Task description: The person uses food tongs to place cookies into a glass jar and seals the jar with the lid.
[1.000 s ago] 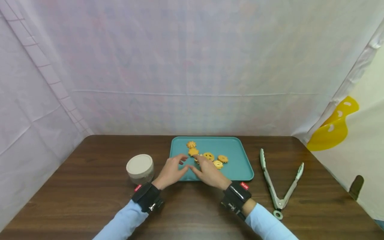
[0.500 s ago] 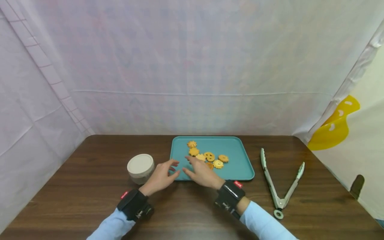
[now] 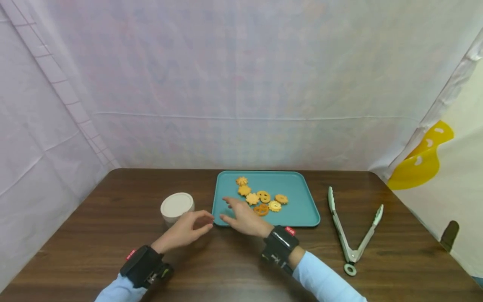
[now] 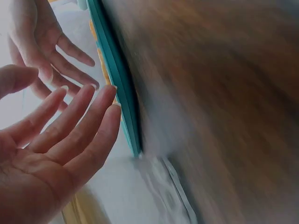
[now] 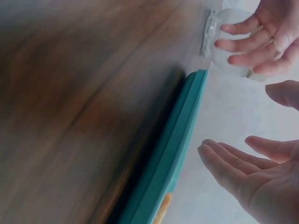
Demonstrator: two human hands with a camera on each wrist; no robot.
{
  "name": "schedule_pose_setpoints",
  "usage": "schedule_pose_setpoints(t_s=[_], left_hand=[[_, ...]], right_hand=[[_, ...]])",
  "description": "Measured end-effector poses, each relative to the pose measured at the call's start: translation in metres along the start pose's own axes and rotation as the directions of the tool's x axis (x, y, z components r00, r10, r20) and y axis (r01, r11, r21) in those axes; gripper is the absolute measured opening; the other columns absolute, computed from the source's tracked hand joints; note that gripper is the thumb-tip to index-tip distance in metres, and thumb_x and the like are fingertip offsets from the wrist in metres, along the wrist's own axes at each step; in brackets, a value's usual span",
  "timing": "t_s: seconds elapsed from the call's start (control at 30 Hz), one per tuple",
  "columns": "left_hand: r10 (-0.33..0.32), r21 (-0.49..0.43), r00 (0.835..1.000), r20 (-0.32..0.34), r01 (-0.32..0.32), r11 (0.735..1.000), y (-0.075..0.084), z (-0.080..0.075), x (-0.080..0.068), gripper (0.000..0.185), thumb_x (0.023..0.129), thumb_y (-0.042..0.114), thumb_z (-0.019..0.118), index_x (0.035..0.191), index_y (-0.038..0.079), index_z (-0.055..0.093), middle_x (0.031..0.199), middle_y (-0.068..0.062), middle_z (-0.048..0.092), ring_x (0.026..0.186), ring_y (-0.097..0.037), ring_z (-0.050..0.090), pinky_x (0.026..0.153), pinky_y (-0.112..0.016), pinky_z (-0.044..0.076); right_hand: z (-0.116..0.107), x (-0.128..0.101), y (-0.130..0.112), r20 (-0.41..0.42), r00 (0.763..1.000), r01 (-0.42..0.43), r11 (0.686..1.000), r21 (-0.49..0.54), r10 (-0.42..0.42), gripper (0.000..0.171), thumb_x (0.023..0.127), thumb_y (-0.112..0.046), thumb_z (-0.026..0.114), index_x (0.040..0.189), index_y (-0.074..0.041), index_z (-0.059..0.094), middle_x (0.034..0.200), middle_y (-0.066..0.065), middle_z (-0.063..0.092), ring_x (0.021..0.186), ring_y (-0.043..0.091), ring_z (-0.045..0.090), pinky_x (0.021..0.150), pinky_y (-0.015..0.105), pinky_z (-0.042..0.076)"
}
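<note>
Fingers loosely apart, holding nothing: the left hand (image 3: 184, 230) hangs beside the lidded jar (image 3: 177, 203), the right hand (image 3: 245, 217) over the near-left corner of the rimmed tray (image 3: 296, 182), presumably rimmed to corral its six biscuits (image 3: 252, 199) and one pretzel (image 3: 261, 209). One jar, one tray, one pair of splayed tongs (image 3: 341, 231).

- Jar (image 3: 174, 206): lower part obscured by the left hand (image 3: 185, 230) in the head view; contents not determinable.
- Tray (image 3: 294, 184): near-left portion covered by the right hand (image 3: 245, 218); contact between them unconfirmed.
- Cookies (image 3: 252, 199): reduced to slivers above the rim in the left wrist view.
- Tabletop (image 4: 224, 121): blurred in both wrist views (grain barely traceable).
- Red tag (image 3: 130, 254), left wrist: lettering too small to read.
- Sleeves (image 3: 326, 279): both cut off by the head view's bottom edge.
</note>
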State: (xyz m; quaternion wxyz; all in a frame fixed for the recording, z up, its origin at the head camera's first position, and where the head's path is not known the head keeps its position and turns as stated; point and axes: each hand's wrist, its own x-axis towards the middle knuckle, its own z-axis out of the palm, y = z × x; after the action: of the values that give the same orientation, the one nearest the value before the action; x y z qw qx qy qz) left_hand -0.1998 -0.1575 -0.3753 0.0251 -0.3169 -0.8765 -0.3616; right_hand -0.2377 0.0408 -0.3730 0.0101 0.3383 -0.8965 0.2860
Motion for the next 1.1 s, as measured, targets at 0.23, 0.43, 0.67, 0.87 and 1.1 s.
schedule_pose_setpoints(t_s=[0.23, 0.43, 0.67, 0.87, 1.1], left_hand=[[-0.001, -0.128, 0.997, 0.075, 0.01, 0.992, -0.008, -0.018, -0.021, 0.025, 0.09, 0.013, 0.053, 0.104, -0.007, 0.056, 0.098, -0.019, 0.061, 0.086, -0.024, 0.062, 0.074, -0.029, 0.053], [-0.002, -0.251, 0.99, 0.142, 0.038, 0.967, -0.011, -0.036, -0.038, 0.029, 0.09, 0.014, 0.053, 0.107, -0.01, 0.053, 0.097, -0.023, 0.061, 0.081, -0.024, 0.063, 0.07, -0.026, 0.053], [-0.038, -0.216, 0.992, 0.12, 0.064, 0.974, -0.02, -0.057, -0.055, 0.026, 0.09, 0.014, 0.053, 0.104, -0.008, 0.056, 0.094, -0.022, 0.062, 0.08, -0.017, 0.063, 0.067, -0.026, 0.053], [-0.125, -0.054, 0.992, -0.028, 0.123, 0.991, -0.025, -0.066, -0.059, 0.014, 0.085, 0.015, 0.06, 0.09, 0.003, 0.062, 0.085, -0.008, 0.066, 0.077, -0.008, 0.06, 0.064, -0.025, 0.051], [-0.366, 0.001, 0.909, -0.197, 0.374, 0.927, -0.027, -0.059, -0.058, 0.044, 0.07, 0.024, 0.075, 0.095, -0.001, 0.048, 0.088, -0.012, 0.062, 0.078, -0.024, 0.063, 0.063, -0.033, 0.051]], right_hand=[[0.008, 0.012, -0.01, 0.024, 1.0, 0.006, 1.0, 0.008, -0.007, 0.056, 0.088, -0.029, 0.056, 0.13, 0.003, 0.038, 0.126, 0.017, 0.049, 0.107, 0.026, 0.054, 0.087, 0.032, 0.048], [0.015, 0.018, -0.021, 0.056, 0.998, -0.005, 1.0, 0.03, 0.003, 0.069, 0.083, -0.04, 0.06, 0.133, 0.0, 0.034, 0.126, 0.016, 0.048, 0.106, 0.025, 0.053, 0.083, 0.028, 0.049], [0.024, 0.026, -0.03, 0.079, 0.997, -0.013, 0.997, 0.077, 0.007, 0.078, 0.079, -0.045, 0.063, 0.135, -0.001, 0.03, 0.129, 0.016, 0.047, 0.113, 0.025, 0.049, 0.089, 0.029, 0.046], [0.032, 0.033, -0.035, 0.096, 0.994, -0.061, 0.988, 0.145, 0.048, 0.084, 0.076, -0.044, 0.067, 0.137, -0.004, 0.026, 0.13, 0.015, 0.045, 0.116, 0.023, 0.047, 0.09, 0.03, 0.045], [0.042, 0.038, -0.043, 0.086, 0.996, -0.033, 0.97, 0.24, 0.013, 0.087, 0.073, -0.038, 0.071, 0.138, -0.006, 0.023, 0.129, 0.01, 0.047, 0.114, 0.016, 0.048, 0.089, 0.024, 0.044]])
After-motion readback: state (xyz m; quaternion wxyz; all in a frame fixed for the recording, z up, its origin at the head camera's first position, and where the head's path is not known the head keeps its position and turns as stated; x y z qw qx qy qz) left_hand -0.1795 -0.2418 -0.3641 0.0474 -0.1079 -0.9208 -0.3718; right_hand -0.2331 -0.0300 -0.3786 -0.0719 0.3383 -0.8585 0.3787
